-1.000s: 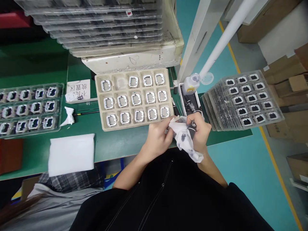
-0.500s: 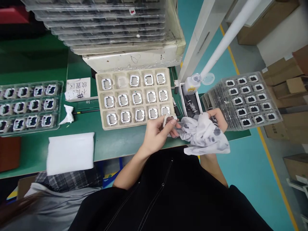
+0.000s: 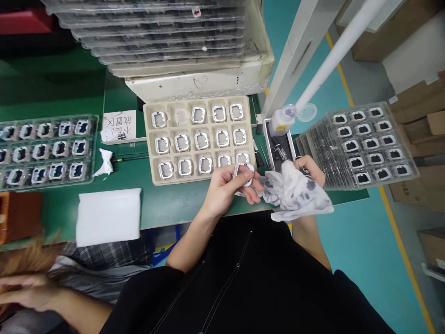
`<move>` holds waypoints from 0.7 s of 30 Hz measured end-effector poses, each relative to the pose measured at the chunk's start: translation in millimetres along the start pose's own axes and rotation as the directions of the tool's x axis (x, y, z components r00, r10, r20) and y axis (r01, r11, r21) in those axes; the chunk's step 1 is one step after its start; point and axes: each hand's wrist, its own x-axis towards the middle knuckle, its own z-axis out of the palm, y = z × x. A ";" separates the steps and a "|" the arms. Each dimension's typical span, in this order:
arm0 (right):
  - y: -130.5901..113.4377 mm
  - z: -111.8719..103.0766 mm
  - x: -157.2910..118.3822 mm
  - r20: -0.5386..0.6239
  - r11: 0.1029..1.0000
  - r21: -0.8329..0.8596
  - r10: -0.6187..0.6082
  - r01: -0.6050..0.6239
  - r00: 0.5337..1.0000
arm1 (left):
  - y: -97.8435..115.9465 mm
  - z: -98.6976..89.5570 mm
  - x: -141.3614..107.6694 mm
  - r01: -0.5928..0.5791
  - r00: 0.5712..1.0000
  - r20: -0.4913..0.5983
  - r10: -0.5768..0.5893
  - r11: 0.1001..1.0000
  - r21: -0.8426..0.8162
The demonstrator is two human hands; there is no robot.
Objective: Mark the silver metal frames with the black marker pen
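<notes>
My left hand [image 3: 227,188] pinches a small white frame part [image 3: 243,172] just off the near right corner of the beige tray [image 3: 199,178]. That tray holds rows of the same white frame parts, with one pocket in its back row empty. My right hand [image 3: 309,168] grips a white cloth [image 3: 295,192] smudged with dark stains, which drapes over the table's front edge. The cloth hangs right beside the part, and the two hands are a short gap apart.
A stack of clear trays with black parts [image 3: 361,141] sits at the right table end. Between the trays lie a white bottle [image 3: 281,121] and a slim black box [image 3: 280,148]. Left are another clear tray [image 3: 45,148], a white foam pad [image 3: 109,215] and a co-worker's hand [image 3: 31,290].
My hands have drawn apart: the cloth came off the part and opened out to the right, and the left hand lifted the part toward the tray corner. A co-worker's hand appeared at lower left.
</notes>
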 end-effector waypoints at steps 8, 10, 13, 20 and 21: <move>5.7 -4.1 -14.5 -0.052 0.981 -0.127 -0.154 0.147 0.987 | -2.3 2.2 -3.4 -0.142 0.988 -0.038 0.147 0.983 0.117; 14.0 -5.1 -18.8 -0.014 0.967 -0.171 -0.192 0.187 0.981 | -2.5 2.7 -5.1 -0.184 0.980 -0.047 0.193 0.971 0.152; 24.6 -5.4 -24.8 0.059 0.928 -0.231 -0.287 0.293 0.956 | -2.5 2.1 -7.5 -0.205 0.976 -0.044 0.215 0.964 0.172; 34.4 -1.2 -43.1 0.240 0.785 -0.395 -0.412 0.477 0.879 | -2.3 -0.1 -12.5 -0.123 0.986 -0.103 0.128 0.991 0.047; 35.5 -0.8 -46.2 0.251 0.773 -0.427 -0.397 0.469 0.883 | -1.3 0.4 -13.6 -0.106 0.986 -0.123 0.109 0.994 0.030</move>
